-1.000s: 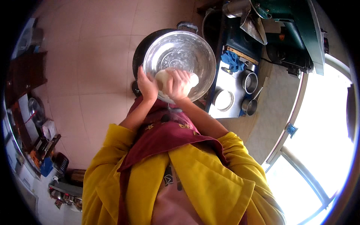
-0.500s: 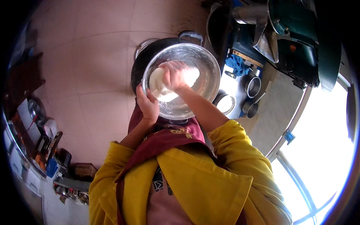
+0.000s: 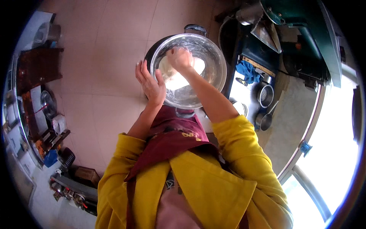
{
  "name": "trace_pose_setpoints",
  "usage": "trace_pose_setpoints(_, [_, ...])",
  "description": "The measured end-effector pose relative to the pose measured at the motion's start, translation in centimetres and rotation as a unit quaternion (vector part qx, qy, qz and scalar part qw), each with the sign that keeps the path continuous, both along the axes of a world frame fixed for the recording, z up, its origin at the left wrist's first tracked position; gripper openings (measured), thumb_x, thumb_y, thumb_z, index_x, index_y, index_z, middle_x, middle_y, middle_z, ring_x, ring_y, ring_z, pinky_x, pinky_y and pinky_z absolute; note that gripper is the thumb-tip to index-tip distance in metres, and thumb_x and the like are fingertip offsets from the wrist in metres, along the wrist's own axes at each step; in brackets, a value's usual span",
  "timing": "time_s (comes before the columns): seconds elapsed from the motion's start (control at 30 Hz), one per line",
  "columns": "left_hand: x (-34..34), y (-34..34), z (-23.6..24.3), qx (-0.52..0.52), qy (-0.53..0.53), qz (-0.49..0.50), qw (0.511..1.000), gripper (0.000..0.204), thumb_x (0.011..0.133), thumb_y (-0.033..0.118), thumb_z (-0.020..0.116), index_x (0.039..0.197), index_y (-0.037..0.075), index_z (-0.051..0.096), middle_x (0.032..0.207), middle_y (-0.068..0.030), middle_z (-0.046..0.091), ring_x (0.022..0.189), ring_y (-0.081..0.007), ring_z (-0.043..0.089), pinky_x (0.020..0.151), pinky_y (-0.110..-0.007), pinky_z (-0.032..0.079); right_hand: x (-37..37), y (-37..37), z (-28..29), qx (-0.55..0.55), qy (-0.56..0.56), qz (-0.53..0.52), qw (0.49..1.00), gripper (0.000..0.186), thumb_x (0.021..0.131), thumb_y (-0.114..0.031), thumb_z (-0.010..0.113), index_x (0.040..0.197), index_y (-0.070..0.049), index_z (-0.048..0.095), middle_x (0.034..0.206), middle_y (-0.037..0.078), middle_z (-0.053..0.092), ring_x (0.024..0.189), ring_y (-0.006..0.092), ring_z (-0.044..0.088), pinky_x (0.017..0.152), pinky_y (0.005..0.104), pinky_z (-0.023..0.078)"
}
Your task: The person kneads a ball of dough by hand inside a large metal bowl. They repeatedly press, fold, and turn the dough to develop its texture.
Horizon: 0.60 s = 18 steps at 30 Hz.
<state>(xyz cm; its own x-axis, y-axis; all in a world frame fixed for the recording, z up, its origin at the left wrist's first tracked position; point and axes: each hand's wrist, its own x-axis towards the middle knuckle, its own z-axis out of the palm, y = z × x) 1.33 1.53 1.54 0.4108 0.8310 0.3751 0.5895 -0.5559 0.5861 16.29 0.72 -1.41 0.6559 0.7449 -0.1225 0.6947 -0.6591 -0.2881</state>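
Far left: a brown cabinet (image 3: 40, 70) with a round metal dish (image 3: 47, 104) below it in view, the dish lying among other items
Floor: pinkish tiles (image 3: 116, 66), running up to the bowl's side
Left hand (image 3: 151, 86): released, fingers apart and raised, at the left rim of the steel bowl (image 3: 214, 78); whether it touches the rim I cannot tell
Under the bowl: a dark round pot (image 3: 157, 46), mostly hidden
Dough (image 3: 176, 82): a pale, soft-looking mass inside the bowl, toward its left side, glaring white in the light
Right hand (image 3: 180, 58): clenched into a fist, resting on the upper part of the dough
Counter side: a blue cloth (image 3: 248, 71), near two metal saucepans (image 3: 265, 95)
Upper right: a dark green machine (image 3: 305, 28)
Far right: a bright window (image 3: 333, 152)
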Motion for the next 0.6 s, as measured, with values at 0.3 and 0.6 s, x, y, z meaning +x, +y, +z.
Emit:
trace_pose_setpoints(0.3, [3.3, -5.9, 1.9, -0.093, 0.057, -0.184, 0.977, 0.032, 0.098, 0.026, 0.047, 0.088, 0.005, 0.069, 0.084, -0.014, 0.07, 0.082, -0.0361, 0.065, 0.083, -0.047, 0.047, -3.2, -14.2, 2.7, 0.083, -0.039, -0.069, 0.993, 0.029, 0.089, -0.038, 0.056, 0.097, -0.015, 0.071, 0.115, 0.007, 0.06, 0.112, 0.0305, 0.05, 0.09, 0.0486, 0.041])
trace_pose_setpoints(0.6, [3.5, -4.6, -1.1, -0.083, -0.008, -0.107, 0.991, 0.022, 0.092, 0.021, 0.056, 0.082, 0.007, 0.071, 0.087, -0.0092, 0.071, 0.086, -0.0301, 0.066, 0.089, -0.044, 0.048, -4.2, -11.5, 2.0, 0.203, 0.006, -0.067, 0.977, 0.02, 0.086, -0.03, 0.055, 0.085, -0.014, 0.067, 0.085, 0.006, 0.066, 0.083, 0.0283, 0.061, 0.08, 0.0414, 0.043])
